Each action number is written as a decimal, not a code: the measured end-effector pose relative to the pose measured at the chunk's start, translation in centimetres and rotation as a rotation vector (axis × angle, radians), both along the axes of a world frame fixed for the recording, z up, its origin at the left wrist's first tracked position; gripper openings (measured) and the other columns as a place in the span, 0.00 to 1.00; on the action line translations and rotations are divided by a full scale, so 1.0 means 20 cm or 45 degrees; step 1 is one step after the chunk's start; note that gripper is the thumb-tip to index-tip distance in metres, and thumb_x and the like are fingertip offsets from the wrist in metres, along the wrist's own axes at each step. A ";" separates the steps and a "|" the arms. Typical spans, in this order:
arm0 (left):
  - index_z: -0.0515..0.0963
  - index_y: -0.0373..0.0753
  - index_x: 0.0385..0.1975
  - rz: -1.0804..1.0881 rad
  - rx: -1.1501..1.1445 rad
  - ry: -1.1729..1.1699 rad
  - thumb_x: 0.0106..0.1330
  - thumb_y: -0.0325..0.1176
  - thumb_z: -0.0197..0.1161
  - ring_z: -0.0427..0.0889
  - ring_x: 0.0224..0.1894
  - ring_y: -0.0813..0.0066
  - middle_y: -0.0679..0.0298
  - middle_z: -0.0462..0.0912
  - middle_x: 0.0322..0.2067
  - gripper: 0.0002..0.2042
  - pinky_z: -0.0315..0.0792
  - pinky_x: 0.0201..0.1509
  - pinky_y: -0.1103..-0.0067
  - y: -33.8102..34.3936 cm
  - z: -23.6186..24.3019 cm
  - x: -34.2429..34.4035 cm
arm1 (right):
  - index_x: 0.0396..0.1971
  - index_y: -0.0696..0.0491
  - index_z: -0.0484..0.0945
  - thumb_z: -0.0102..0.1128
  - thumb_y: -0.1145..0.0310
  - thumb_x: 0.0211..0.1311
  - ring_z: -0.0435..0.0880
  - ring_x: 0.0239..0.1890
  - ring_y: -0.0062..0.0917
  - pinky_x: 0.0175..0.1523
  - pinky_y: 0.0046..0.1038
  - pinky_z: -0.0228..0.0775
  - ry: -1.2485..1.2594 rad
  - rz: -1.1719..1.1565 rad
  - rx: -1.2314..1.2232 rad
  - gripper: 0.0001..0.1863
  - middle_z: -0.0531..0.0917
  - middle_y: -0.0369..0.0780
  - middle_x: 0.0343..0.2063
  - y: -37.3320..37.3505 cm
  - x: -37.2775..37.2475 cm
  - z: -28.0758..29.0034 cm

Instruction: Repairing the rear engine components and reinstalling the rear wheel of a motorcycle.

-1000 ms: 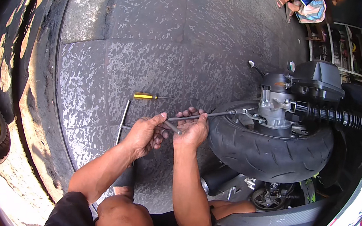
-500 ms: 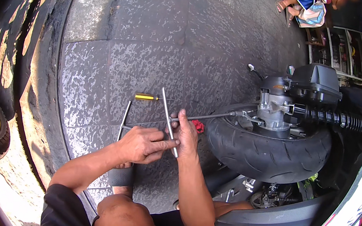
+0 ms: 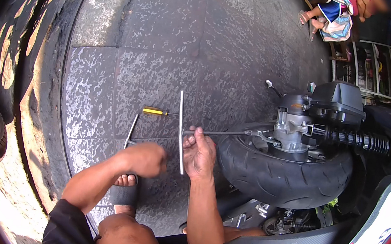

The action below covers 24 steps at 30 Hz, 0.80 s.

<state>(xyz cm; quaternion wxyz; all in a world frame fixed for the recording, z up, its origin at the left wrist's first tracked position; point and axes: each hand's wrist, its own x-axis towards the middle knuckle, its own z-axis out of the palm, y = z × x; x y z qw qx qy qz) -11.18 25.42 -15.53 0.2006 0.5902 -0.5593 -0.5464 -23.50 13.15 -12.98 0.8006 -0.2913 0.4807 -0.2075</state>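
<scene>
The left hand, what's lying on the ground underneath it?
A second T-handle wrench pokes out from under the left hand; its lower part is covered. Below the wrist, a foot in a dark sandal shows.

left hand [image 3: 145, 158]: curled into a loose fist, knuckles up, forearm running in from the lower left.
right hand [image 3: 199, 154]: palm down, fingers [image 3: 192, 138] bent and closed in a grip, forearm straight up from the lower edge.
</scene>
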 end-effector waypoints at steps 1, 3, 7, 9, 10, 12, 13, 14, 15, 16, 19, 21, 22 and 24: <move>0.74 0.30 0.51 0.650 -0.167 0.107 0.59 0.29 0.52 0.82 0.28 0.63 0.49 0.82 0.25 0.20 0.74 0.36 0.71 -0.02 -0.01 0.01 | 0.37 0.58 0.74 0.61 0.65 0.65 0.70 0.25 0.18 0.33 0.19 0.65 -0.015 0.010 -0.014 0.12 0.72 0.33 0.22 0.00 0.01 0.04; 0.69 0.29 0.58 1.163 0.130 1.066 0.62 0.30 0.52 0.72 0.20 0.78 0.65 0.74 0.19 0.23 0.70 0.27 0.78 -0.05 -0.01 0.09 | 0.37 0.58 0.74 0.61 0.64 0.65 0.70 0.26 0.18 0.34 0.19 0.64 0.065 0.021 -0.025 0.12 0.72 0.33 0.22 0.01 0.00 -0.01; 0.74 0.33 0.55 0.838 0.013 1.572 0.62 0.30 0.53 0.69 0.18 0.84 0.69 0.72 0.17 0.20 0.68 0.25 0.81 -0.05 0.13 0.13 | 0.37 0.57 0.74 0.61 0.64 0.65 0.69 0.26 0.17 0.35 0.19 0.63 0.127 0.003 -0.055 0.12 0.71 0.32 0.22 -0.04 0.01 -0.02; 0.81 0.36 0.45 0.388 -0.109 0.855 0.60 0.31 0.53 0.81 0.27 0.65 0.54 0.81 0.24 0.16 0.74 0.35 0.70 -0.04 0.15 0.09 | 0.39 0.57 0.74 0.61 0.63 0.64 0.69 0.26 0.18 0.35 0.20 0.63 0.117 -0.021 -0.039 0.13 0.71 0.32 0.22 -0.05 0.00 -0.03; 0.82 0.36 0.43 0.250 -0.073 0.601 0.60 0.31 0.53 0.84 0.32 0.57 0.49 0.83 0.28 0.15 0.75 0.40 0.66 -0.04 0.13 0.07 | 0.39 0.57 0.74 0.61 0.63 0.64 0.69 0.26 0.18 0.35 0.20 0.63 0.110 -0.013 -0.035 0.13 0.71 0.32 0.22 -0.04 0.00 -0.03; 0.78 0.33 0.48 0.748 0.087 0.369 0.60 0.32 0.52 0.83 0.36 0.56 0.45 0.83 0.34 0.18 0.75 0.43 0.67 -0.07 -0.02 0.04 | 0.39 0.57 0.74 0.61 0.63 0.64 0.70 0.27 0.18 0.35 0.21 0.63 0.055 -0.023 -0.080 0.13 0.71 0.32 0.21 0.00 -0.01 -0.01; 0.78 0.33 0.48 0.979 0.148 0.666 0.60 0.32 0.53 0.82 0.33 0.62 0.48 0.83 0.32 0.18 0.74 0.40 0.71 -0.10 -0.02 0.07 | 0.36 0.58 0.75 0.60 0.65 0.65 0.71 0.25 0.15 0.32 0.19 0.65 0.060 -0.019 -0.079 0.11 0.72 0.32 0.21 0.00 -0.02 0.00; 0.77 0.33 0.48 1.198 0.208 0.975 0.61 0.32 0.53 0.81 0.30 0.69 0.51 0.83 0.30 0.18 0.74 0.37 0.75 -0.14 0.01 0.11 | 0.36 0.58 0.75 0.60 0.65 0.65 0.71 0.25 0.15 0.32 0.19 0.65 0.068 -0.024 -0.086 0.11 0.72 0.32 0.21 0.00 -0.04 -0.01; 0.79 0.33 0.47 1.197 -0.005 1.159 0.61 0.31 0.52 0.78 0.28 0.79 0.58 0.82 0.26 0.16 0.71 0.32 0.82 -0.15 0.07 0.13 | 0.36 0.58 0.75 0.60 0.65 0.65 0.71 0.25 0.16 0.33 0.19 0.65 0.058 -0.046 -0.097 0.11 0.72 0.32 0.21 -0.01 -0.04 -0.04; 0.79 0.33 0.47 1.197 0.002 1.164 0.61 0.31 0.52 0.78 0.28 0.79 0.58 0.82 0.26 0.16 0.71 0.32 0.82 -0.12 0.09 0.14 | 0.36 0.58 0.75 0.60 0.64 0.65 0.71 0.26 0.16 0.34 0.20 0.65 0.048 -0.064 -0.098 0.11 0.73 0.32 0.21 -0.01 -0.03 -0.04; 0.81 0.34 0.45 -0.137 0.124 0.794 0.61 0.32 0.51 0.79 0.24 0.75 0.59 0.81 0.22 0.17 0.73 0.31 0.78 -0.08 0.15 0.11 | 0.37 0.58 0.74 0.59 0.64 0.66 0.70 0.26 0.18 0.35 0.22 0.65 0.090 -0.151 -0.132 0.11 0.72 0.33 0.22 -0.03 -0.03 0.00; 0.75 0.32 0.53 0.475 0.198 0.587 0.61 0.32 0.51 0.78 0.21 0.74 0.61 0.78 0.20 0.21 0.73 0.28 0.77 -0.06 -0.01 0.04 | 0.38 0.57 0.73 0.59 0.64 0.66 0.69 0.26 0.19 0.35 0.23 0.64 -0.053 -0.120 -0.120 0.11 0.70 0.32 0.22 -0.03 0.00 0.02; 0.71 0.30 0.56 0.961 0.281 0.889 0.61 0.32 0.51 0.78 0.21 0.75 0.62 0.78 0.19 0.23 0.73 0.27 0.77 -0.08 -0.03 0.07 | 0.38 0.57 0.73 0.59 0.64 0.66 0.69 0.26 0.19 0.35 0.23 0.64 -0.062 -0.117 -0.114 0.11 0.70 0.32 0.22 -0.02 0.00 0.01; 0.65 0.24 0.59 1.111 0.144 1.218 0.67 0.34 0.52 0.75 0.22 0.81 0.64 0.78 0.22 0.24 0.72 0.28 0.82 -0.11 0.16 0.21 | 0.37 0.57 0.73 0.58 0.64 0.66 0.69 0.26 0.19 0.35 0.23 0.64 0.151 -0.120 -0.140 0.11 0.70 0.32 0.22 0.00 -0.05 -0.03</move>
